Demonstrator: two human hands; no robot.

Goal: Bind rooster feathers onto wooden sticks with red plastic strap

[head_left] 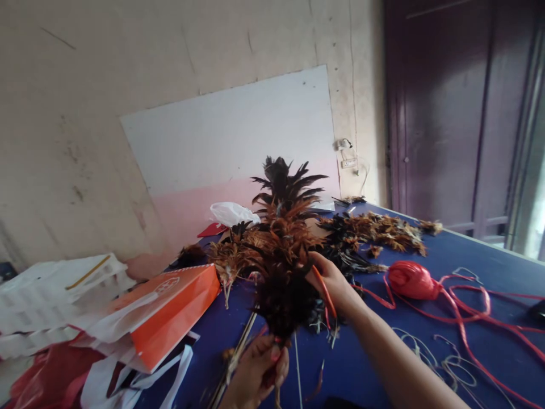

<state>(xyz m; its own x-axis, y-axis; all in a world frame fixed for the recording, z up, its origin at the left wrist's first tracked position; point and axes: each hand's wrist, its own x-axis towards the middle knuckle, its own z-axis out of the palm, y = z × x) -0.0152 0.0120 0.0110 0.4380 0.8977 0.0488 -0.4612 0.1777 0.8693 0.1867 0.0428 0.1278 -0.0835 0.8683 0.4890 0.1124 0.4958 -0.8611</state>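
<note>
A feather duster (289,233), with black and rust-brown feathers in bands, stands upright in front of me. My left hand (264,369) is closed around its narrow lower end, where a bit of red shows at the fingers. My right hand (334,281) is at the duster's right side, with its fingertips partly hidden by the dark feathers. A strand of red plastic twine (324,291) runs from this hand, which appears closed on it. Behind the duster lie loose brown feathers (234,253) on the left and a larger feather pile (378,230) on the right.
A ball of red twine (411,279) with loose loops lies on the blue table (361,358), near tangled pale string (457,363). At left are an orange paper bag (179,309) and white trays (55,295). Thin sticks (238,358) lie beside my left hand. A white plastic bag (233,214) sits behind.
</note>
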